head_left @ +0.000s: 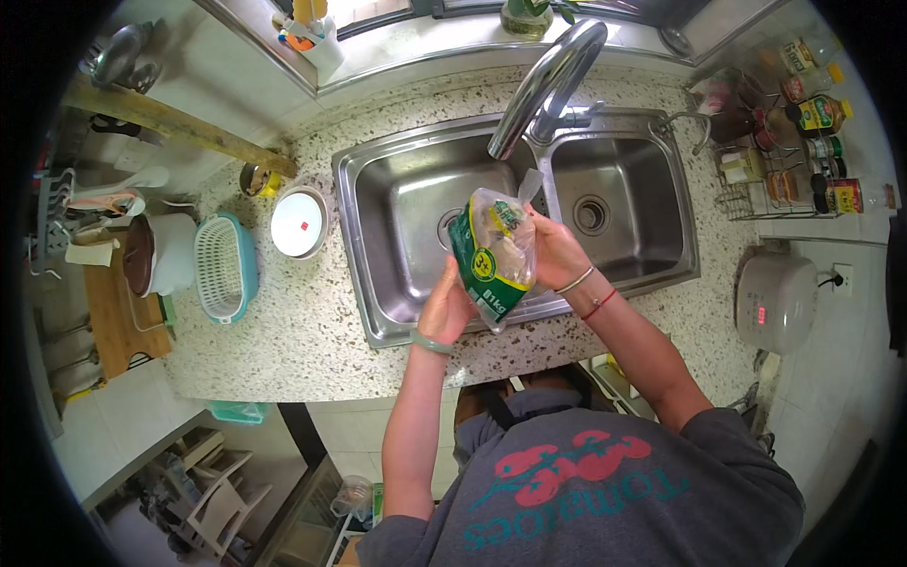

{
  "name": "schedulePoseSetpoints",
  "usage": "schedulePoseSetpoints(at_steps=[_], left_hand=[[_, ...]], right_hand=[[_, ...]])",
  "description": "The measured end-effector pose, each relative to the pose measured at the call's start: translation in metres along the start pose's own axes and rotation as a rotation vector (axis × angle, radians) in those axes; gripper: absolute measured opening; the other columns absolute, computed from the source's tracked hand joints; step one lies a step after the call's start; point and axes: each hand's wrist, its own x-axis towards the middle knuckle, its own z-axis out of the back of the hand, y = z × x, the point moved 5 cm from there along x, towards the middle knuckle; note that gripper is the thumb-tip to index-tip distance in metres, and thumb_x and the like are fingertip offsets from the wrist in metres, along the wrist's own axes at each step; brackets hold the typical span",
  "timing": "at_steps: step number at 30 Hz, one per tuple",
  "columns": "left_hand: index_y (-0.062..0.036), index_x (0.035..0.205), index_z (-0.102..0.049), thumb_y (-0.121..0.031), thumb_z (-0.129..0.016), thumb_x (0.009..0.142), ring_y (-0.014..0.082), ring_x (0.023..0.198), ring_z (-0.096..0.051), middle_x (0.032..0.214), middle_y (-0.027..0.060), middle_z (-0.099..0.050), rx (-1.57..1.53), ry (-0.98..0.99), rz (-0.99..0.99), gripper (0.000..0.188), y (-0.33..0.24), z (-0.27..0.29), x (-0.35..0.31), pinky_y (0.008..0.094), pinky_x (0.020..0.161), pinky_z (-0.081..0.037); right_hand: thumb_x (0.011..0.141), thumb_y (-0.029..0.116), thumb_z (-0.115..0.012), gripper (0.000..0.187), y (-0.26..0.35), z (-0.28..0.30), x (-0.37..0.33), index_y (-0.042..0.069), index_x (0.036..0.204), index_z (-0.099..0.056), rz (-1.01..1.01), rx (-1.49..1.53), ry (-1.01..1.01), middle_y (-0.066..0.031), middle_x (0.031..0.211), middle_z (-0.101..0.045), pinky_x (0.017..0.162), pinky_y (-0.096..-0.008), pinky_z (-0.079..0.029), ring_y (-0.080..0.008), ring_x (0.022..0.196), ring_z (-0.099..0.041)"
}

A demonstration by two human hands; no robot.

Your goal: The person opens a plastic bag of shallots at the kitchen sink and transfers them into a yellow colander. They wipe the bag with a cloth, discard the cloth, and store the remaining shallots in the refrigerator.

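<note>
Between my two hands is a clear plastic food bag (pixel 496 250) with green and yellow printing and something pale inside. It is held over the front of the double steel sink (pixel 354 274), near the divider. My left hand (pixel 448 307) grips the bag's lower left side, thumb up along the edge. My right hand (pixel 557 253) holds its upper right side, where a whitish loose end sticks up toward the tap. What exactly the bag contains cannot be made out.
A chrome tap (pixel 548 85) arches over the sink. To the left stand a white lidded bowl (pixel 299 225), a turquoise-and-white basket (pixel 227 267) and a white pot (pixel 173 253). On the right are a wire rack of jars (pixel 784 203) and a pale appliance (pixel 777 302).
</note>
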Motion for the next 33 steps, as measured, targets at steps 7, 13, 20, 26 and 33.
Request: schedulePoseSetpoints(at_steps=[7,13,20,26,33], left_hand=[[-0.0123,0.132,-0.043,-0.011,-0.060,0.091,0.0195,0.109,-0.057,0.120,0.0034,-0.057,0.117,-0.135,-0.287,0.044,-0.009,0.006,-0.001,0.0379,0.091,-0.049],[-0.0125,0.130,-0.042,-0.001,-0.064,0.086,0.0159,0.103,-0.057,0.114,0.0019,-0.057,0.217,-0.222,-0.509,0.051,-0.016,0.008,-0.008,0.0330,0.088,-0.049],[-0.0138,0.139,-0.035,-0.011,-0.059,0.091,0.0175,0.111,-0.054,0.126,0.0034,-0.051,0.257,-0.219,-0.316,0.054,-0.001,0.031,-0.004,0.0356,0.088,-0.048],[-0.0096,0.137,-0.040,-0.013,-0.059,0.092,0.0134,0.105,-0.052,0.125,0.0089,-0.051,0.475,-0.472,-0.520,0.048,-0.019,0.018,-0.018,0.0281,0.089,-0.043],[-0.0059,0.113,-0.062,-0.012,-0.066,0.085,0.0124,0.087,-0.056,0.112,0.0050,-0.059,1.185,-0.387,-0.905,0.028,-0.052,-0.046,-0.033,0.0249,0.072,-0.047]], right_hand=[[0.094,0.022,-0.052,0.027,0.006,-0.004,-0.001,0.006,0.115,-0.055,0.091,-0.070,-0.107,-0.0055,0.113,-0.061,0.090,-0.0340,-0.046,-0.0172,0.101,-0.058],[0.089,0.012,-0.060,0.025,0.013,-0.001,-0.015,0.006,0.113,-0.058,0.102,-0.320,-0.228,-0.0008,0.104,-0.063,0.086,-0.0292,-0.046,-0.0110,0.097,-0.058],[0.089,0.011,-0.060,0.026,0.002,-0.009,-0.010,0.003,0.114,-0.060,0.179,-0.347,-0.284,-0.0008,0.101,-0.063,0.082,-0.0239,-0.045,-0.0089,0.092,-0.057],[0.088,0.007,-0.058,0.026,-0.009,-0.015,-0.007,-0.001,0.112,-0.060,0.059,-0.714,-0.180,-0.0041,0.102,-0.064,0.081,-0.0241,-0.048,-0.0099,0.089,-0.059],[0.088,0.005,-0.059,0.028,-0.006,-0.018,-0.012,-0.001,0.114,-0.060,-0.008,-0.801,-0.175,-0.0038,0.102,-0.064,0.079,-0.0236,-0.048,-0.0096,0.089,-0.059]])
